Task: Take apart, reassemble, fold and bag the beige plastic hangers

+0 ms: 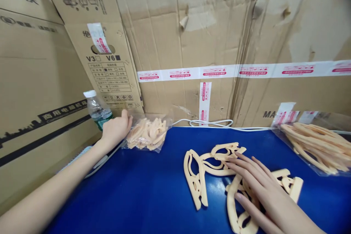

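My left hand [116,128] is closed at the left edge of a clear plastic bag [148,133] filled with small beige pieces, its fingers curled over the bag's edge. My right hand [263,186], fingers spread, lies over several beige plastic folding hangers with cut-out arms. One folding hanger [201,181] shows in full left of the fingertips, while another [232,204] is partly covered by the palm and fingers. The right fingertips touch or hover just over the hangers; which of the two I cannot tell.
Behind the bag at left stands a water bottle [98,109] with a white cap. Another clear bag [320,146] of long beige pieces lies at right. A white cable [214,122] runs along the back of the blue table [131,190]. Cardboard walls [186,44] enclose the back and left.
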`<state>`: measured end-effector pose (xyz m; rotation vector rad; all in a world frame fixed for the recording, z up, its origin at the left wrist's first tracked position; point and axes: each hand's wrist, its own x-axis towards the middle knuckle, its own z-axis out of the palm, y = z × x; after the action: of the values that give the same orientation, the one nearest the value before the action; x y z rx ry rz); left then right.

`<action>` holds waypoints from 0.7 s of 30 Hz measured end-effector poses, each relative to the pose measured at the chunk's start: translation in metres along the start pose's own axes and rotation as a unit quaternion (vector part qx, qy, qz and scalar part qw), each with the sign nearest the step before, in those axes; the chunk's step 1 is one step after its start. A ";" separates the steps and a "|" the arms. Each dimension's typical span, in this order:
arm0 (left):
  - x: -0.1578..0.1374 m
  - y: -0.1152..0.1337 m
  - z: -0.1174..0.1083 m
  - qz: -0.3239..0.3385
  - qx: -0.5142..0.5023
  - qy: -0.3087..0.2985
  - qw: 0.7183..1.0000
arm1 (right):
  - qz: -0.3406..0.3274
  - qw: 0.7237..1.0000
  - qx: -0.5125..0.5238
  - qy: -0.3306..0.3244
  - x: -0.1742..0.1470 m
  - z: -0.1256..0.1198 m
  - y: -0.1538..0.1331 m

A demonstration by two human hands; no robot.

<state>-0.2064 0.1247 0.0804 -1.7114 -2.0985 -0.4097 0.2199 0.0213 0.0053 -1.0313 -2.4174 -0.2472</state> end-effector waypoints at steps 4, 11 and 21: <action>-0.002 0.010 -0.007 0.051 0.004 0.067 0.996 | 0.009 1.000 -0.005 0.023 0.002 -0.004 0.007; -0.017 0.033 0.018 0.251 -0.083 -0.109 0.958 | 0.078 0.997 0.019 -0.016 -0.002 -0.032 0.041; -0.099 0.094 -0.013 0.648 -0.224 0.006 0.728 | -0.007 0.980 0.022 -0.197 -0.024 -0.042 0.074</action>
<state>-0.0960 0.0528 0.0421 -2.8720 -0.3396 -0.4372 0.3023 0.0432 0.0276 -1.1298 -2.7681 0.0096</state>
